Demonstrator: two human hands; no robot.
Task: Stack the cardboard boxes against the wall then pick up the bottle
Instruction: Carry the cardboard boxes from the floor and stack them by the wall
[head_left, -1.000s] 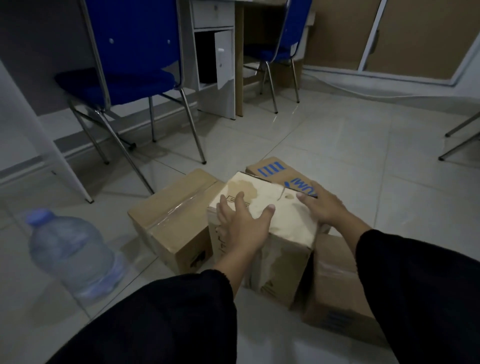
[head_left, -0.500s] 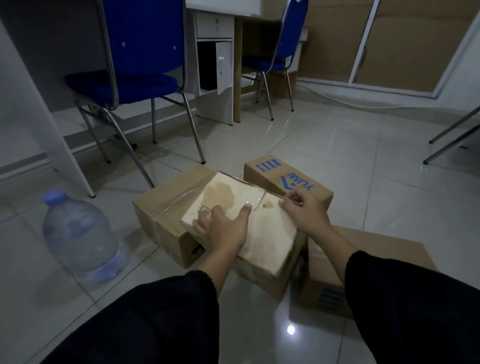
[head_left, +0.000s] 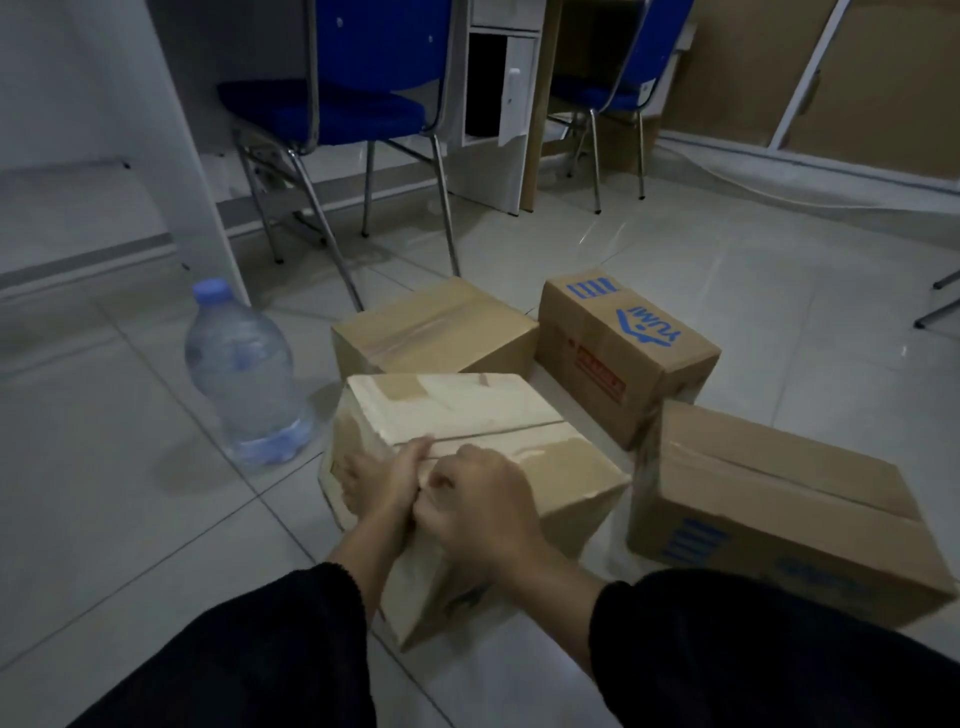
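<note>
Dim room, tiled floor (head_left: 130, 519). Four cardboard boxes sit grouped at centre. Pale box (head_left: 467, 415), nearest, taped seam across its top, tilted with one lower corner pointing toward the camera; cannot tell whether that corner touches the floor. Left hand (head_left: 382, 480) grips the pale box at its near left corner, fingers down the side face, thumb along the top edge. Right hand (head_left: 480, 506) is closed on the near top edge just beside the left, knuckles up, fingers curled under (some motion blur here). Both arms in dark sleeves (head_left: 753, 649). Taped brown box (head_left: 436, 330) stands on the floor just behind the pale box. Printed box (head_left: 623, 348) with blue lettering stands to the right of it, close by. Large box (head_left: 769, 514) with blue stripes lies on the floor at right, just beside the pale box. Bottle (head_left: 241, 374), clear plastic with a blue cap, stands upright on the floor left of the boxes, near the pale box, untouched. Blue chair (head_left: 363, 83) and white cabinet (head_left: 498, 83) stand behind.
</note>
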